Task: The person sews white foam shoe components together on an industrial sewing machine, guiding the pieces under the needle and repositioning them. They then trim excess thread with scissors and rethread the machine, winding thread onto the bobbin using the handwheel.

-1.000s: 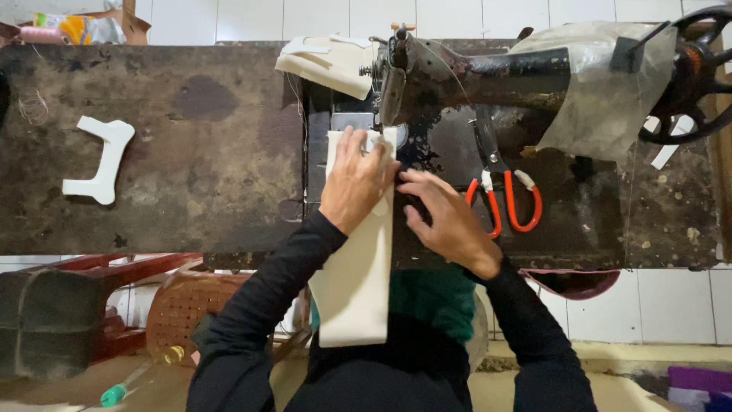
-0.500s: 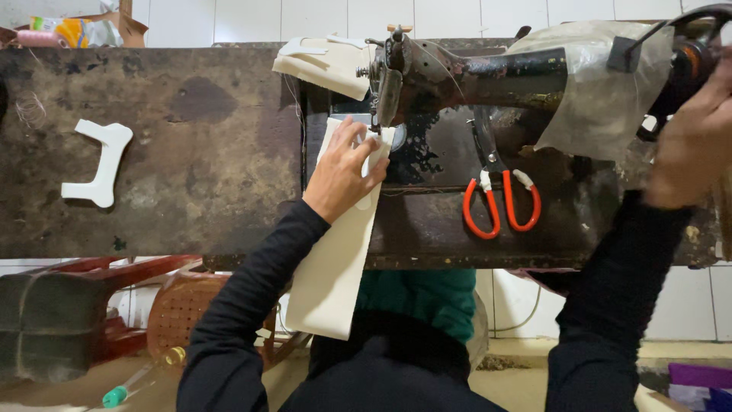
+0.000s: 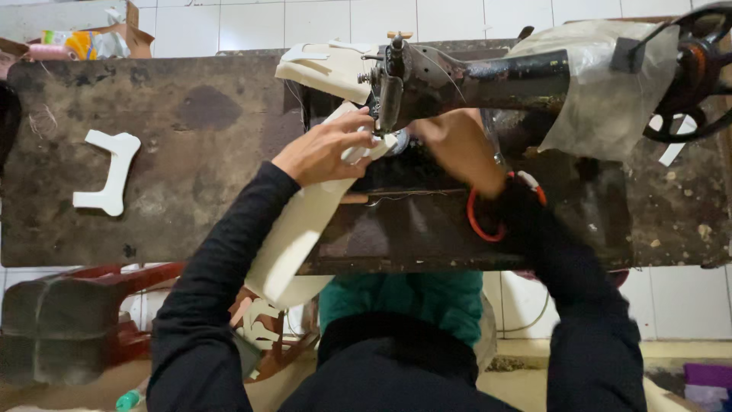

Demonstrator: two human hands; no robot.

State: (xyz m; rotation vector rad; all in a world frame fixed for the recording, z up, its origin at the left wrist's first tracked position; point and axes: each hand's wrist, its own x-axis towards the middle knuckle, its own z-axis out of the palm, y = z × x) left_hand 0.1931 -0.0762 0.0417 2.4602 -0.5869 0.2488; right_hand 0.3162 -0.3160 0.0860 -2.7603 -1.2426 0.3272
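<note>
A long cream piece of material [image 3: 293, 236] runs from my lap up to the needle of a black sewing machine [image 3: 473, 76]. My left hand [image 3: 324, 149] pinches its top end just left of the needle. My right hand [image 3: 457, 149] reaches in under the machine's arm, right beside the needle; its fingertips are hidden by the machine head, so what it holds cannot be told. Red-handled scissors [image 3: 479, 221] lie on the machine bed, mostly covered by my right sleeve.
A worn dark table [image 3: 175, 160] carries a white cut-out piece [image 3: 107, 172] at left and a stack of cream pieces [image 3: 324, 69] behind the needle. The handwheel [image 3: 698, 72] is at far right. A red stool [image 3: 114, 297] stands below left.
My right hand came back from the handwheel at far right to the needle area. My left hand slid the cream piece up and tilted it toward the needle.
</note>
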